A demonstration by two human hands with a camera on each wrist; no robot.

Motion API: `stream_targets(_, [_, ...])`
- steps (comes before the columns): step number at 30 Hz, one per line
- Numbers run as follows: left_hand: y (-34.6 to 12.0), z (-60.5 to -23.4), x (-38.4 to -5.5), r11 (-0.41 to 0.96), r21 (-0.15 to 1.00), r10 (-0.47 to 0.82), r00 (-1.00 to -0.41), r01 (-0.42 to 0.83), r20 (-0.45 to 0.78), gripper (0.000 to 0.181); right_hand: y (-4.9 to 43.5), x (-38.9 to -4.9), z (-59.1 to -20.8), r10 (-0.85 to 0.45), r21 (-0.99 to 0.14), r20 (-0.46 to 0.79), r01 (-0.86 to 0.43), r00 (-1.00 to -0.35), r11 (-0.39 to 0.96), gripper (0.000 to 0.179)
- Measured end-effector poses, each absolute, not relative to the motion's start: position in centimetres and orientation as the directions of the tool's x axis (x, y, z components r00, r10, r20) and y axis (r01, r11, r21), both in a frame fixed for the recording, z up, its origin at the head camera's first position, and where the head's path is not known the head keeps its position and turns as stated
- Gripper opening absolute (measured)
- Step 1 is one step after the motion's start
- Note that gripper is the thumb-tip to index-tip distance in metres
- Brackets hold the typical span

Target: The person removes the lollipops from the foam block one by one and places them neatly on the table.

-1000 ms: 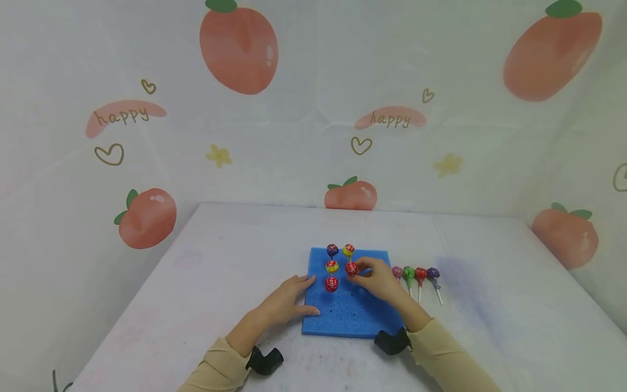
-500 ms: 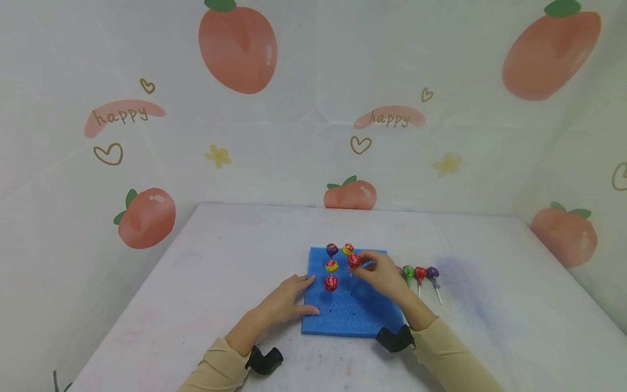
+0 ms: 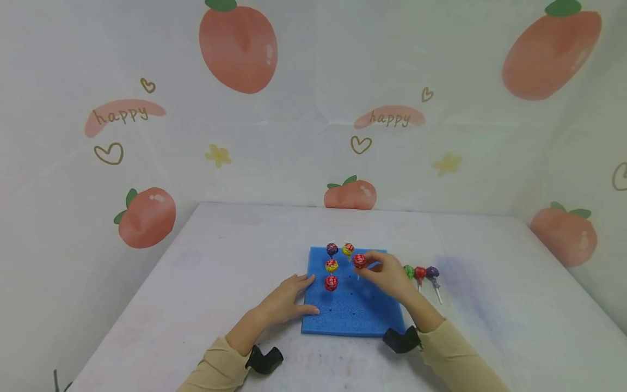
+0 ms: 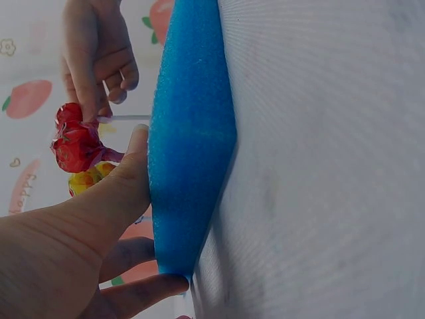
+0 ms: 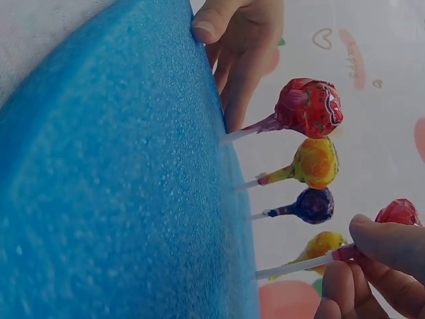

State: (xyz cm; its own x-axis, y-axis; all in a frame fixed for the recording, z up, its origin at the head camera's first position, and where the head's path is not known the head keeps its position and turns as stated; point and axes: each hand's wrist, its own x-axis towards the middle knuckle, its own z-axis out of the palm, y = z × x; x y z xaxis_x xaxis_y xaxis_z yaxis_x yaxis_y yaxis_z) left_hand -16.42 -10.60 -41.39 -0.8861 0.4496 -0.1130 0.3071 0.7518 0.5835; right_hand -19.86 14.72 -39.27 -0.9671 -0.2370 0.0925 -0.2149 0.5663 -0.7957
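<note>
My right hand (image 3: 387, 276) pinches a red lollipop (image 3: 360, 261) by its stick just below the wrapper, with thumb and fingertips. Its white stick (image 5: 285, 269) points down, the lower end close over the blue foam board (image 3: 338, 323). On the board's left edge lies my left hand (image 3: 284, 301), thumb and fingers spread and fairly straight. In the board stand a dark purple lollipop (image 3: 332, 250), a yellow one behind and another yellow lollipop (image 3: 331, 266), plus a red-wrapped lollipop (image 5: 309, 107) nearest me in the left row. Small holes dot the board's surface.
Right of the board, a green lollipop (image 3: 409, 271), a red lollipop (image 3: 420, 273) and a purple lollipop (image 3: 433, 273) lie on the white table (image 3: 235, 239); my right hand partly hides this group. A printed backdrop (image 3: 294, 141) hangs behind.
My right hand has drawn the red lollipop up and to the right, baring a hole where it was. It now covers the pink lollipop beside the board. The left hand stays put.
</note>
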Motion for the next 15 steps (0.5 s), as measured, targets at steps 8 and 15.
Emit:
stream_targets(8, [-10.6,-41.4,-16.4,0.755,0.584,0.444,-0.888,0.298,-0.122,0.077,15.2,-19.5,-39.0,-0.227,-0.792,0.091,-0.209,-0.97,0.574,0.019])
stream_targets(15, [-10.7,-41.6,-16.6,0.755,0.585,0.445,-0.887,0.296,-0.125,0.077,15.8,-19.3,-39.1,-0.206,-0.789,0.069,-0.18,-0.976,0.587,0.018])
